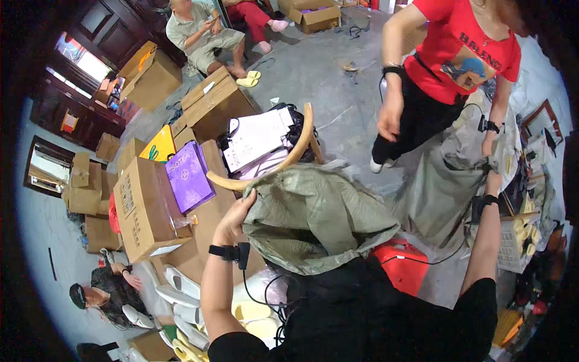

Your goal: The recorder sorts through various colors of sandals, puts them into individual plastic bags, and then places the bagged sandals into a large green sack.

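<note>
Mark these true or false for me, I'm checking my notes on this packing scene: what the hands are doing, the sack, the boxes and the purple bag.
1. The left hand grips the edge of an olive-green sack. True.
2. The right hand rests on a cardboard box. False: it reaches toward a second grey-green sack.
3. A purple bag lies beside a cardboard box. True.
4. The stool under the sack is blue. False: it is red.

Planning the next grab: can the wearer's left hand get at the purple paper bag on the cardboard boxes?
Probably yes: the left hand grips the green woven sack's rim, and the purple paper bag lies just left with nothing between.
</note>
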A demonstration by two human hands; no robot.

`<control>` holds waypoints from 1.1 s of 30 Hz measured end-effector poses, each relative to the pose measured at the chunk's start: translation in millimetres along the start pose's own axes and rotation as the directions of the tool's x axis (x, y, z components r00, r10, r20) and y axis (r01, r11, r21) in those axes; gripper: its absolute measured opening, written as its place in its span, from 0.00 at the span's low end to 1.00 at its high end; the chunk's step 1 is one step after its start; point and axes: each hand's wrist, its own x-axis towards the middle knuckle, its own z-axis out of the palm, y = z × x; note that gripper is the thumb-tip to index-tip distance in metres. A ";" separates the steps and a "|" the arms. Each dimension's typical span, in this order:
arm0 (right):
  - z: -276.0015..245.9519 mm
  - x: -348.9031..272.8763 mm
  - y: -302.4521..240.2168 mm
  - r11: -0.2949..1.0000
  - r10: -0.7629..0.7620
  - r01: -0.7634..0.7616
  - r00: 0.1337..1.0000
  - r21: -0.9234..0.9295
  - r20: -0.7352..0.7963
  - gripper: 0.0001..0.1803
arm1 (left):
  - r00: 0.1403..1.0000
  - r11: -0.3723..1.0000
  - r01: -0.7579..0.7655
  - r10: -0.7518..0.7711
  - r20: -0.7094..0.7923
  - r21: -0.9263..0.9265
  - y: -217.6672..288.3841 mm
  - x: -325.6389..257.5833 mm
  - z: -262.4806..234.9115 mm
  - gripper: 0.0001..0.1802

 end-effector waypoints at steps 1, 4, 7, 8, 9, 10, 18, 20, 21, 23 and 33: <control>15.5 -50.4 -29.6 1.000 0.002 -0.004 0.997 0.014 0.077 0.26 | 0.998 1.000 -0.011 0.010 -0.057 -0.012 -15.6 -7.5 -24.1 0.30; -0.8 -183.0 -187.9 0.910 -0.176 0.044 0.942 -0.413 -0.287 0.36 | 0.999 1.000 0.005 -0.004 -0.044 0.006 0.0 5.1 -21.5 0.33; 34.6 -370.5 -269.6 0.663 -0.747 0.736 0.663 0.138 0.053 0.33 | 1.000 0.992 0.023 -0.022 -0.004 0.124 -0.8 18.6 -50.4 0.31; 57.4 -412.9 -276.2 0.607 -0.793 0.705 0.508 0.367 0.336 0.35 | 0.997 0.996 -0.008 0.001 0.072 0.089 2.4 20.2 -55.2 0.31; 82.8 -447.8 -295.3 0.743 -0.667 0.403 0.381 0.534 0.640 0.40 | 0.989 0.998 -0.031 0.023 0.148 0.048 0.3 22.0 -61.8 0.31; 120.3 -470.2 -310.7 0.693 -0.708 0.368 0.184 0.620 0.682 0.45 | 0.964 0.997 0.008 -0.027 0.264 0.071 -6.5 23.9 -79.4 0.31; 189.4 -527.0 -371.3 0.359 -0.739 0.588 -0.295 0.725 0.605 0.41 | 0.734 0.982 0.114 -0.183 0.654 0.148 -1.5 3.0 -151.4 0.31; 192.8 -529.4 -365.4 0.658 -0.579 0.226 -0.458 0.719 0.674 0.38 | 0.663 0.980 -0.049 -0.114 0.740 0.194 2.3 0.3 -145.0 0.26; 191.7 -530.0 -365.0 0.863 -0.449 -0.126 -0.634 0.489 0.629 0.36 | 0.662 0.980 -0.051 -0.112 0.741 0.193 8.6 1.2 -138.8 0.26; 190.0 -533.6 -375.3 0.918 -0.381 -0.364 -0.701 0.156 0.603 0.37 | 0.443 0.928 -0.118 -0.269 0.855 0.353 13.5 4.5 -136.5 0.22; 190.9 -479.2 -347.6 0.379 -0.059 0.843 -0.388 0.381 0.920 0.22 | 0.896 0.977 -0.040 -0.057 0.441 0.209 14.6 2.6 -185.4 0.15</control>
